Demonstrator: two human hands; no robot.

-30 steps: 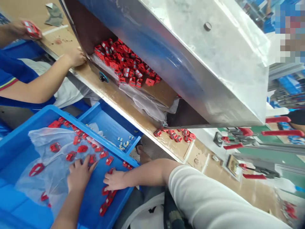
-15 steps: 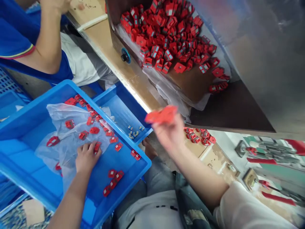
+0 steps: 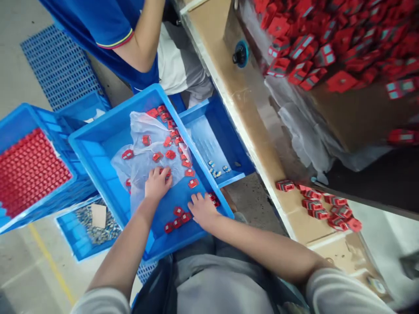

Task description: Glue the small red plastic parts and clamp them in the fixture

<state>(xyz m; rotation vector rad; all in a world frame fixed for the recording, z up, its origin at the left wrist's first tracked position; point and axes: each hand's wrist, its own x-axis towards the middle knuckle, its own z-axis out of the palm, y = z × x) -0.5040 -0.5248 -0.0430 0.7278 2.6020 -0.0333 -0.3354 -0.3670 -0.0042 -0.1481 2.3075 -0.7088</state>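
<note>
Inside a blue plastic tray, my left hand rests over a crumpled clear plastic sheet. Its fingers are curled around a red toy car, which shows only in part. My right hand is low over the tray's near right side, palm down with fingers apart, and I see nothing held in it. By its fingertips lie several red toy cars in a small cluster, and others lie partly behind it. More red cars are scattered across the sheet and along the far wall.
A smaller blue bin with tiny pale parts adjoins the tray. Red cars sit on the bench, below a large heap. A co-worker's blue sleeve is at upper left. A crate of red pieces stands left.
My right hand has come down and left from above the bench edge into the tray, and the red piece it held is out of its fingers. My left hand stays on its car; the view has shifted.
</note>
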